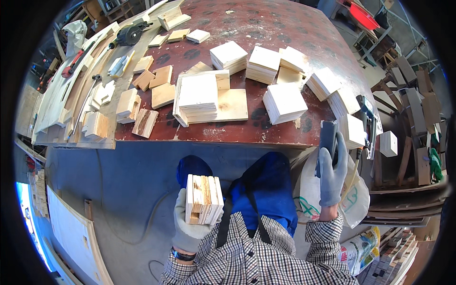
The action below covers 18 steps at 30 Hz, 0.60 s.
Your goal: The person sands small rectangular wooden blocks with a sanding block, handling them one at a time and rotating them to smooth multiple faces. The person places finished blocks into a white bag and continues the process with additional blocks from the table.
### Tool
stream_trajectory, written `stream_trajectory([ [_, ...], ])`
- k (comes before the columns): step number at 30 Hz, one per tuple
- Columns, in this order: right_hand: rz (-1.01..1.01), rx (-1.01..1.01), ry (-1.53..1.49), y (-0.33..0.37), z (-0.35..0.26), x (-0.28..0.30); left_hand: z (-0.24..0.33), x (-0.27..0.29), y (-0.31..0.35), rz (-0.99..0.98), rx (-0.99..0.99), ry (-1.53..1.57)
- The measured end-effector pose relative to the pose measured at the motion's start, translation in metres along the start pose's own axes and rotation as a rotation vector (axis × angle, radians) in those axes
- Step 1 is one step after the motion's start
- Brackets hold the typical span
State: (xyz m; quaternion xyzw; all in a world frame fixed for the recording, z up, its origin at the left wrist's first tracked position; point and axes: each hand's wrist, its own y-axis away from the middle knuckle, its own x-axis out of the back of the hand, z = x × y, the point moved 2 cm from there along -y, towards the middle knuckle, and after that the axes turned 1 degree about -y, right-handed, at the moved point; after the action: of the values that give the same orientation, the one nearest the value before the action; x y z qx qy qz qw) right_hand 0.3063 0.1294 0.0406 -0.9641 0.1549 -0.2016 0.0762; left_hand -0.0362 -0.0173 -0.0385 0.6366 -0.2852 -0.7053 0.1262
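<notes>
"What is closest to us?"

"A checked shirt (254, 259), with blue trousers (273, 194) just past it."

"What about the left hand (186, 232)?"

"It has a pale glove on and is wrapped around a little stack of wood pieces (204, 199). The stack is in front of the shirt, on the left side."

"And the right hand (332, 178)?"

"It has a glove too. Its thumb and fingers are clamped on a long dark block (327, 137), near the table's front edge. A white bag (308, 190) is below."

"What's on the table?"

"The red table (313, 23) has lots of pale wood blocks (285, 102) on it."
</notes>
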Motion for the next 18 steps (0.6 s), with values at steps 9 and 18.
stream_trajectory([
  [9, 0.004, -0.064, 0.229, -0.034, 0.019, -0.013, -0.002, -0.007, 0.007, -0.007, 0.021, 0.052],
  [18, 0.010, 0.228, 0.840, -0.098, 0.056, -0.051, -0.005, -0.008, 0.009, 0.050, 0.041, 0.086],
])
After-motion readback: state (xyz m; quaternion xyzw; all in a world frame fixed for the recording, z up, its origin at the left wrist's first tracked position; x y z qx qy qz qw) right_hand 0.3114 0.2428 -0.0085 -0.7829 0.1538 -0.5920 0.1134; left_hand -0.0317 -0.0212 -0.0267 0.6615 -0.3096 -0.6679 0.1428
